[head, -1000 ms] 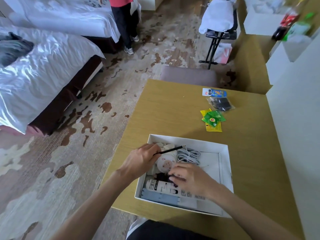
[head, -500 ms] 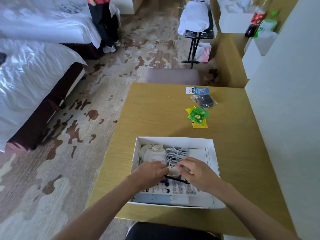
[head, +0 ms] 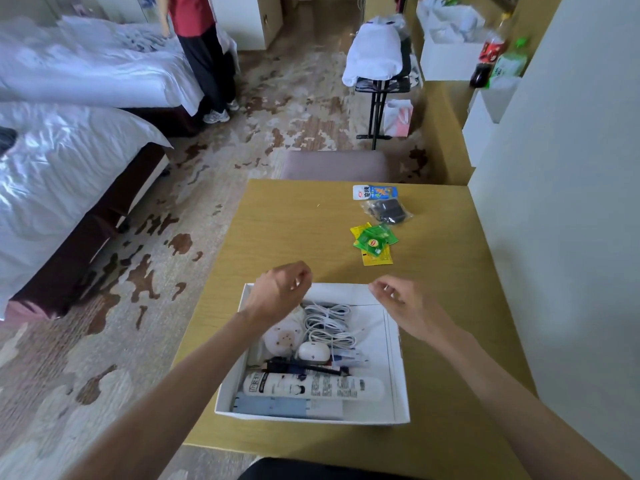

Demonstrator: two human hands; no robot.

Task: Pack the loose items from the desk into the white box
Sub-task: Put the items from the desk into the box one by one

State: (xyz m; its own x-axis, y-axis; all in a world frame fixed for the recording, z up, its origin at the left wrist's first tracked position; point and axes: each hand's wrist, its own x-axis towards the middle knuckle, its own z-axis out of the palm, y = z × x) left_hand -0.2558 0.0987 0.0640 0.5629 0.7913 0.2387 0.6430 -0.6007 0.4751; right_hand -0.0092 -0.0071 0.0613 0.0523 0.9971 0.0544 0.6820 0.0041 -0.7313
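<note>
- Both hands have lifted out of the white box (head: 398,382) and now hover over its far edge, holding nothing.
- The left hand (head: 277,292) is loosely curled; the right hand (head: 405,306) has its fingers half bent, apart.
- The black pen (head: 304,368) now lies inside the box, above the white tube (head: 311,386).
- The green packets (head: 374,241) remain on the desk (head: 284,230).

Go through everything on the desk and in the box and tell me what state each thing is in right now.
White box: open, partly filled.
Cable: coiled, in box.
Tube: lying flat in box.
Green packets: loose on desk.
Black pouch: on desk, unpacked.
Blue sachet: on desk, unpacked.
Left hand: empty, above box.
Right hand: empty, above box.
</note>
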